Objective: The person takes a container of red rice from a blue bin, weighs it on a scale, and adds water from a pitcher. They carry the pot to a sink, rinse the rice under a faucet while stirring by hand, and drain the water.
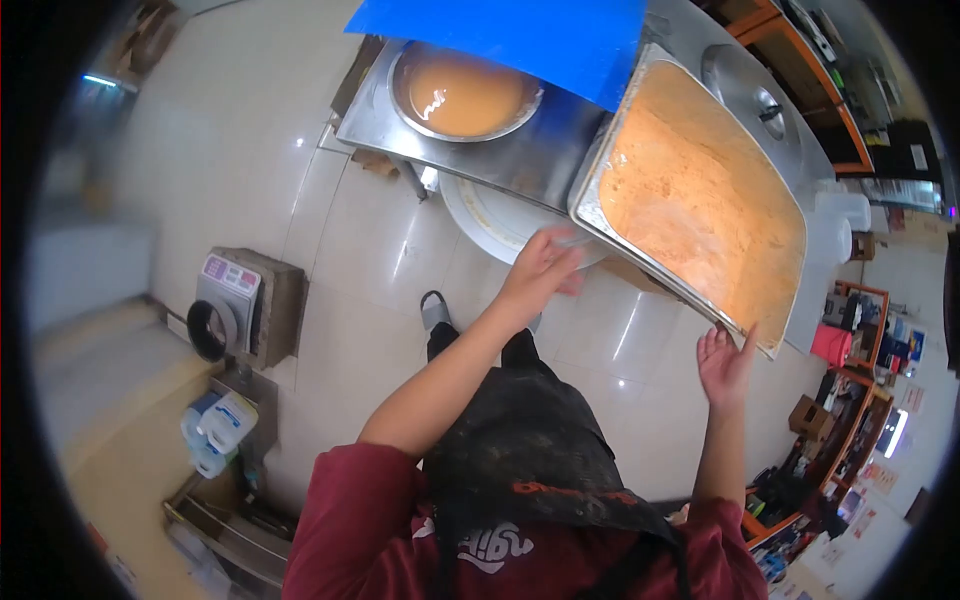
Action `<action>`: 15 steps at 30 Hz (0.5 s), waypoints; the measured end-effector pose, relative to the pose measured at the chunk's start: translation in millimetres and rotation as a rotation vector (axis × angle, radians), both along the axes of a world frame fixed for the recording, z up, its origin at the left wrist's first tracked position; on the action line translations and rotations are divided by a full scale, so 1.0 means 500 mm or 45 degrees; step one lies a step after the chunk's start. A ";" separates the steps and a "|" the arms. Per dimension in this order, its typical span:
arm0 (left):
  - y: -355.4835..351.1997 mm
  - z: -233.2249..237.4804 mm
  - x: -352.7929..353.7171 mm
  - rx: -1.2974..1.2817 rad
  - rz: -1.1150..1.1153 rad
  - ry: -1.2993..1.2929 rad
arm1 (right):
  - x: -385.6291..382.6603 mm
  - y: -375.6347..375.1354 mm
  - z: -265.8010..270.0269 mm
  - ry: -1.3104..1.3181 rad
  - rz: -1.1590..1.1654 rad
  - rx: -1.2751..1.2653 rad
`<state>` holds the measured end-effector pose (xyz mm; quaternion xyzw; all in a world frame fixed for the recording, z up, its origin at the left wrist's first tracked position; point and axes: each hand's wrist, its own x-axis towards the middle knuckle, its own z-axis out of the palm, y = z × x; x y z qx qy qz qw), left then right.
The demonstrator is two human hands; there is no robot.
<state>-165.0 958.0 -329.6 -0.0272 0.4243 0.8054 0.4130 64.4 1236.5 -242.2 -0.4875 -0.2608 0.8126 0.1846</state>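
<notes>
tray-shifting seems the step in hand: left hand [540, 272] curls on the near rim of the orange-filled steel tray [608, 140] overhanging the counter [520, 160], while right hand [722, 365] rests open-fingered at its corner and likely needs a firm grip next.

Steel-grey tray [608, 140] holding speckled orange mix; silver bowl [396, 90] with glossy orange-brown liquid; plain bright blue board [500, 35]; white glossy floor [250, 150] with thin grey joints; my sleeves [350, 500] dark red; my apron [530, 440] black, orange lettering; grey scale [228, 300], pink-and-white panel.
</notes>
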 end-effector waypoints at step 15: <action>0.009 -0.498 0.004 -0.646 0.535 -0.662 | -0.109 -0.192 -0.616 -0.977 2.087 1.033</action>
